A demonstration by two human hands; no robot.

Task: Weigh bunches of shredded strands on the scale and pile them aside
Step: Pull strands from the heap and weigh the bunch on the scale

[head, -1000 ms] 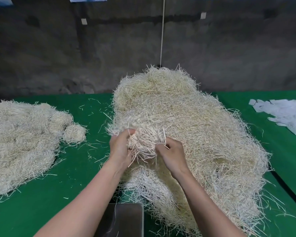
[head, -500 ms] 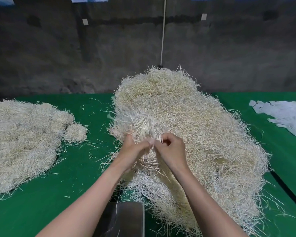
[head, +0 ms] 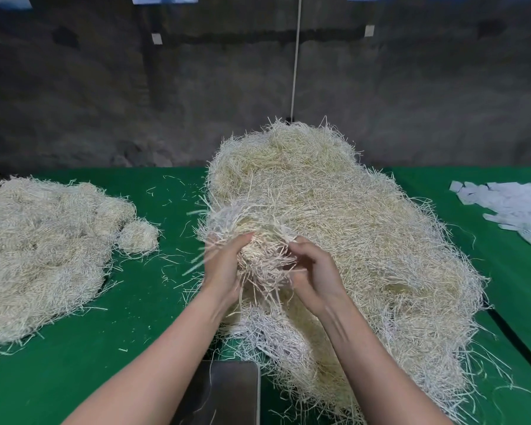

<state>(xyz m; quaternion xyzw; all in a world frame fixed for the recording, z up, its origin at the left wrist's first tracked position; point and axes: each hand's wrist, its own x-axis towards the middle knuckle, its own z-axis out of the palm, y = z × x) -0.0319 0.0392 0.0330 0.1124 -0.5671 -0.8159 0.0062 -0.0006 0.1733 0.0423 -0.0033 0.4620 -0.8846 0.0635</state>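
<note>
Many weighed bunches (head: 43, 256): heaped at the left edge of the frame on the green table (head: 105, 348), with one small round bunch (head: 138, 239) at the heap's right fringe.
Left hand (head: 224, 268): centre of the frame, fingers curled round the left side of a loose bunch.
Scale (head: 227, 394): bottom centre between the forearms, a dark pan cut off by the frame edge, with only a stray strand on it.
Loose bunch (head: 265, 259): cupped between both hands against the near left slope of the big heap. I cannot tell if it is fully free.
Right hand (head: 316, 277): slightly blurred, fingers curled on the bunch's right side.
Change: a second ago the hands tugged apart; now they close round a rounder clump, so it is probably ready for weighing.
Big heap (head: 380, 240): fills centre to right.
White slips (head: 512, 207): right edge.
</note>
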